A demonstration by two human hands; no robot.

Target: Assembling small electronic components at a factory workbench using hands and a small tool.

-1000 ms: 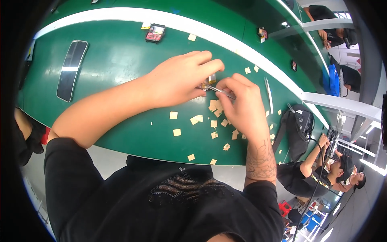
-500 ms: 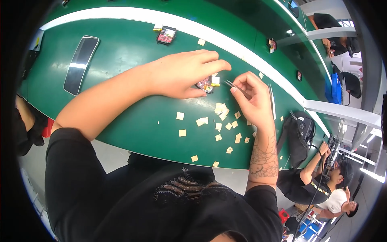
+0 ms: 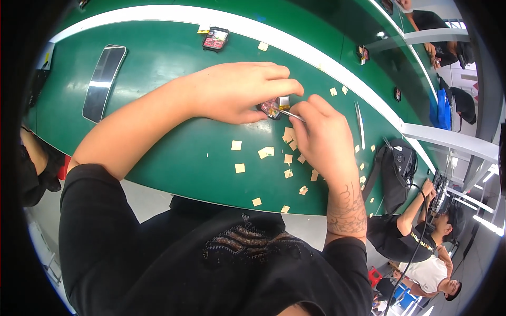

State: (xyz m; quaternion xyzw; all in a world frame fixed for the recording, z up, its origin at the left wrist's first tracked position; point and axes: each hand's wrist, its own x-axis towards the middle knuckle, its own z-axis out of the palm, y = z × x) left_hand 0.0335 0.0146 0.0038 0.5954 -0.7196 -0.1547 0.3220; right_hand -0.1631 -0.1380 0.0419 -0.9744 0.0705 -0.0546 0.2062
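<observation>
My left hand [image 3: 245, 92] is closed around a small black-cased electronic module [image 3: 270, 109], steadying it on the green table with thumb and fingers. Pinkish-red circuitry shows inside the case, partly covered by the hand. A small silver block with a yellow edge [image 3: 284, 102] sits at the module's right side, under my fingers. Pinched in my right hand [image 3: 324, 139] are metal tweezers [image 3: 291, 114], slanting left, their tips at the module's inside. Whether the tips grip anything is too small to tell. Several cream square pieces [image 3: 267, 152] lie scattered nearer to me.
A phone [image 3: 105, 84] lies on the left of the green table [image 3: 184, 163]. A second module [image 3: 215, 39] rests at the far side by a white rail [image 3: 174, 11]. Another pair of tweezers [image 3: 360, 125] and a black bag [image 3: 396, 174] are at right. People work beyond.
My right hand has moved left, bringing the tweezers from beside the module to its inside. The block by the module now shows a silver face instead of white and yellow.
</observation>
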